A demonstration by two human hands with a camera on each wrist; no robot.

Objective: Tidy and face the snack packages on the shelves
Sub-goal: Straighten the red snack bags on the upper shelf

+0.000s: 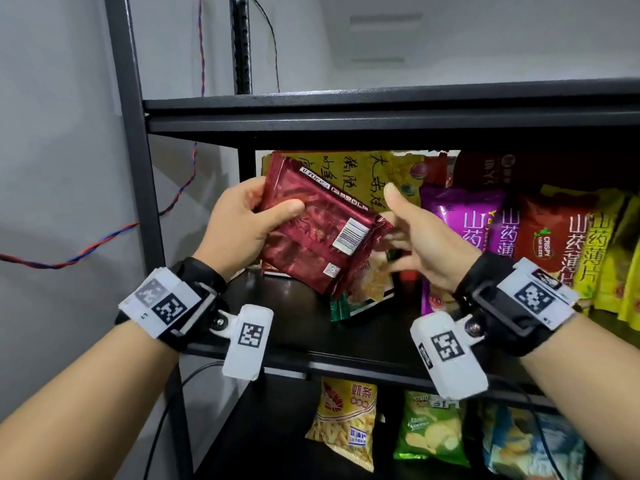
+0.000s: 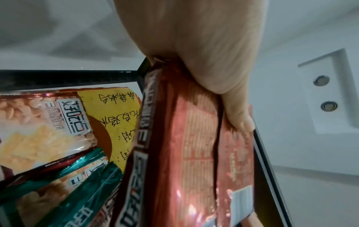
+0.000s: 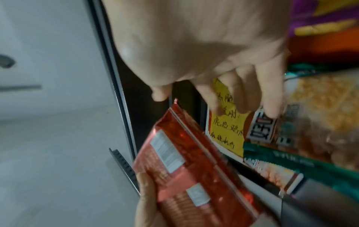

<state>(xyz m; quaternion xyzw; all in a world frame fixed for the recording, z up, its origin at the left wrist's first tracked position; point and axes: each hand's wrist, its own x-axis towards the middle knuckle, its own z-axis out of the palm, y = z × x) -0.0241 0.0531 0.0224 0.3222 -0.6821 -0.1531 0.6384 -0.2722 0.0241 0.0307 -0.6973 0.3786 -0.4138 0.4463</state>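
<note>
My left hand (image 1: 242, 220) grips a dark red snack packet (image 1: 318, 226) at its upper left, thumb across its back side, where a white barcode label shows; the same red packet (image 2: 194, 153) (image 3: 186, 173) appears in both wrist views. It hangs tilted in front of the middle shelf (image 1: 301, 327). My right hand (image 1: 415, 237) is open beside the packet's right edge, fingers spread toward packets behind it and holding nothing. A green-edged peanut packet (image 1: 360, 289) (image 2: 48, 184) leans on the shelf behind, in front of a yellow handwritten card (image 1: 349, 174).
Purple, red and yellow yam-crisp bags (image 1: 540, 237) stand in a row on the right of the shelf. The lower shelf holds a shrimp-stick bag (image 1: 346, 417), a green chip bag (image 1: 429, 427) and a blue bag (image 1: 526, 441). The black upright (image 1: 138, 168) and loose wires (image 1: 86, 251) run at the left.
</note>
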